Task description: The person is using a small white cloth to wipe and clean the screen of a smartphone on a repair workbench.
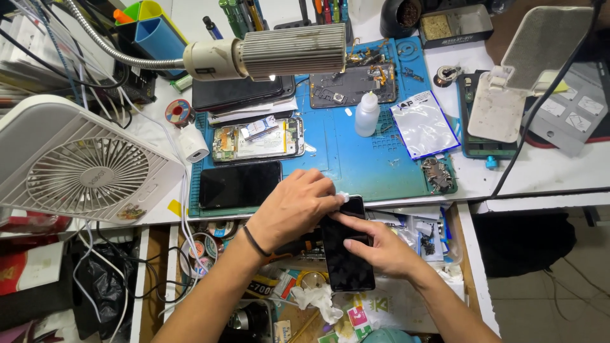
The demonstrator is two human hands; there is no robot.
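Your right hand (381, 251) is holding the black phone (346, 248) over the open drawer (467, 254), just below the edge of the surface (540, 171), its grip pinching the phone's sides with the thumb lying on the glass. Your left hand (292, 209) is pressing a small white wipe (344, 197) with closed fingers onto the phone's top end, near the blue mat (356, 159)

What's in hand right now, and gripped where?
A black phone, held by the right hand along its right edge, thumb on the screen. The left hand presses a small white wipe at its top end.
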